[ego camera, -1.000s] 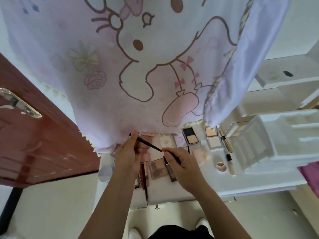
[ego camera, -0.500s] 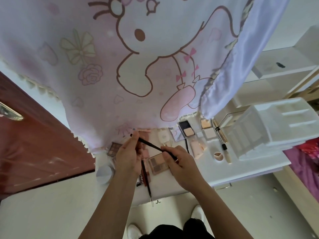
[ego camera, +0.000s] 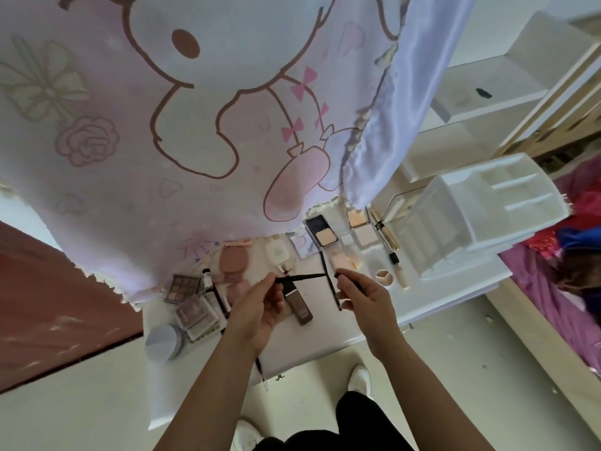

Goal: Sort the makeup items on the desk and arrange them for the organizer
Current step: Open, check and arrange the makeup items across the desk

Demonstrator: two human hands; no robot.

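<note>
White tabletop (ego camera: pixel 325 340), crowded with makeup. Left of the left grip (ego camera: pixel 257 307): a round jar (ego camera: pixel 162 342) at the near edge, stacked pink cases (ego camera: pixel 195 315) just behind it, a palette (ego camera: pixel 182 289) farther back. Partly under that grip, a brown tube (ego camera: pixel 297 305). Beyond both grips: a brown compact (ego camera: pixel 233 262), a black-lidded compact (ego camera: pixel 320 234), a pale compact (ego camera: pixel 361 227). Just left of the right grip (ego camera: pixel 367 297), a black pencil (ego camera: pixel 330 281). To its right, a small pot (ego camera: pixel 384 277), a concealer (ego camera: pixel 400 271), a gold mascara (ego camera: pixel 385 232), then a white organizer (ego camera: pixel 471 216).

Glossy white plastic organizer (ego camera: pixel 481 219); printed cloth curtain (ego camera: pixel 195 125)
</note>
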